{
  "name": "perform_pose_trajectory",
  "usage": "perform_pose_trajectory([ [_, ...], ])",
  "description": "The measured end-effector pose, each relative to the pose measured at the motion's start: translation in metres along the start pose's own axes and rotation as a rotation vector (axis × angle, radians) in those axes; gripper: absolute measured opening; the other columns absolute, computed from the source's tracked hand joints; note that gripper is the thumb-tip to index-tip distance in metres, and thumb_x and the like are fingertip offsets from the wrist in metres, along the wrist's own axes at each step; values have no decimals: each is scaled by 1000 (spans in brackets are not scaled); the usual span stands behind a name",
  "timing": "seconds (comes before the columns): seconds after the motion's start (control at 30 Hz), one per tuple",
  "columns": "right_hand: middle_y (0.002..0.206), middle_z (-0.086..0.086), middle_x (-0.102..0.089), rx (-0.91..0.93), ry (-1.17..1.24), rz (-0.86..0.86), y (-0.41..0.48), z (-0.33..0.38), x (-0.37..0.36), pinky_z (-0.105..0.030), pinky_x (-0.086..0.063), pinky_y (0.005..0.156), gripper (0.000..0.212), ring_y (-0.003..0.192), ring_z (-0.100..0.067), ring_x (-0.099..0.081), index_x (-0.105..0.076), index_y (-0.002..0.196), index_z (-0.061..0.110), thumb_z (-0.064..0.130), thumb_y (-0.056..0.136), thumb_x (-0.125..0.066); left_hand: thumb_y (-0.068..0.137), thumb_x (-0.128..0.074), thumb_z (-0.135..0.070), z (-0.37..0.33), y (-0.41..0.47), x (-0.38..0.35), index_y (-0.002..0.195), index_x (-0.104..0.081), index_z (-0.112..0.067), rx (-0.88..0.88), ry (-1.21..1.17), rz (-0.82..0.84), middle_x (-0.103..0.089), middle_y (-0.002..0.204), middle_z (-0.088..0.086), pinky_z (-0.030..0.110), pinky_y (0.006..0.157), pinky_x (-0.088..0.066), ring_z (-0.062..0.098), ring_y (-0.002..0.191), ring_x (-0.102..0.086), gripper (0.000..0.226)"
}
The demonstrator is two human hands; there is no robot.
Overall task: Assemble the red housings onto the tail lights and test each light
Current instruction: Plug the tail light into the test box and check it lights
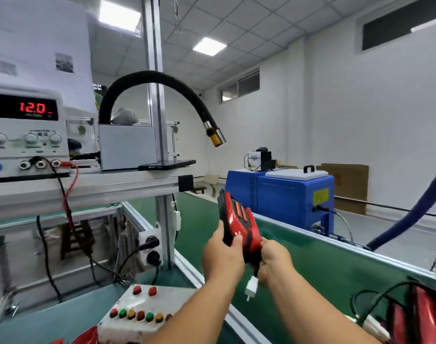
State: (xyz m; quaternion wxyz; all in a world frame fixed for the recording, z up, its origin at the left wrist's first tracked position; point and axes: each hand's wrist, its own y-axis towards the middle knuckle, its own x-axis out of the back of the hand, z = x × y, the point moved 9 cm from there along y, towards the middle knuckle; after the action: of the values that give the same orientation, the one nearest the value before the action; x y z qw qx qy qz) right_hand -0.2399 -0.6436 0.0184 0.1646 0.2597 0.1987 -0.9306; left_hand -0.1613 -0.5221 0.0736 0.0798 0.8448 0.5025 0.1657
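I hold a red tail light [239, 219] with a black back up in the air above the green conveyor belt [311, 254]. My left hand [223, 256] grips its lower left side, thumb on the red housing. My right hand [274, 263] grips its lower right end. A white connector [252, 286] hangs from the light below my hands. Orange segments show on the light's upper face. More red tail lights [422, 316] with black wires lie at the right edge.
A white test box [140, 311] with coloured buttons sits in front of me. A power supply [26, 135] reading 12.0 stands on the shelf at left, with red and black leads. A black flexible hose [162, 80] arches overhead. A blue machine [286, 192] stands beyond the belt.
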Motion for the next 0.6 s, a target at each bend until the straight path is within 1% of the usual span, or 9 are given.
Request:
perform_pose_trajectory([
  [0.07, 94, -22, -70, -65, 16, 17, 5, -20, -8, -44, -57, 85, 36, 69, -29, -65, -70, 105, -2, -5, 89, -38, 93, -59, -33, -5, -3, 14, 146, -45, -26, -94, 212, -103, -65, 128, 1, 28, 94, -45, 22, 117, -59, 54],
  [0.17, 61, -19, -67, -102, -7, 2, 6, -37, -9, -34, -55, 41, 34, 45, -26, -63, -64, 93, -4, -8, 90, -31, 94, -56, -38, 11, 6, 19, 143, -48, -23, -40, 334, -55, -62, 133, 5, 29, 97, -43, 25, 121, -56, 52],
  [0.2, 62, -20, -66, -99, -36, -24, 4, -38, -8, -33, -52, 36, 32, 45, -29, -62, -62, 95, -5, -9, 89, -31, 94, -55, -36, 19, 10, 20, 135, -57, -21, 19, 315, -17, -64, 128, 7, 31, 98, -46, 27, 117, -58, 44],
  [0.23, 71, -22, -65, -88, -61, -41, 3, -39, -7, -32, -52, 40, 31, 52, -31, -61, -62, 99, -6, -10, 87, -33, 94, -55, -31, 29, 14, 22, 122, -65, -18, 103, 230, 11, -67, 121, 11, 37, 93, -52, 31, 109, -61, 32],
  [0.3, 89, -25, -62, -37, -117, -85, 4, -31, -5, -33, -48, 52, 28, 67, -32, -59, -62, 104, -11, -12, 84, -41, 95, -54, -15, 54, 16, 21, 100, -66, -6, 385, -147, 50, -67, 105, 20, 43, 68, -60, 35, 90, -65, 15],
  [0.37, 93, -22, -59, 18, -229, -101, 3, -18, -8, -31, -41, 56, 19, 78, -29, -56, -60, 100, -10, -8, 87, -47, 97, -46, -3, 73, 9, 6, 88, -58, 0, 659, -472, 151, -62, 90, 24, 36, 42, -56, 36, 75, -62, 16],
  [0.4, 93, -20, -58, 62, -327, -112, 0, -8, -10, -31, -41, 59, 14, 81, -28, -54, -59, 96, -6, -5, 89, -47, 100, -41, -1, 78, 7, 0, 88, -56, 4, 730, -548, 194, -60, 86, 24, 35, 38, -54, 37, 72, -60, 19],
  [0.5, 75, -2, -61, 302, -578, -179, -13, 20, -11, -29, -42, 68, 18, 69, -22, -55, -60, 77, 13, -1, 85, -52, 104, -34, -3, 78, 10, -16, 107, -53, 7, 744, -671, 290, -61, 92, 27, 46, 65, -56, 38, 78, -60, 21],
  [0.6, 85, -1, -68, 410, -513, -113, -20, 19, -6, -32, -51, 77, 26, 80, -19, -59, -66, 85, 11, -5, 82, -45, 105, -33, -2, 71, 16, -23, 120, -55, -3, 644, -688, 320, -63, 112, 25, 43, 67, -52, 35, 86, -63, 27],
])
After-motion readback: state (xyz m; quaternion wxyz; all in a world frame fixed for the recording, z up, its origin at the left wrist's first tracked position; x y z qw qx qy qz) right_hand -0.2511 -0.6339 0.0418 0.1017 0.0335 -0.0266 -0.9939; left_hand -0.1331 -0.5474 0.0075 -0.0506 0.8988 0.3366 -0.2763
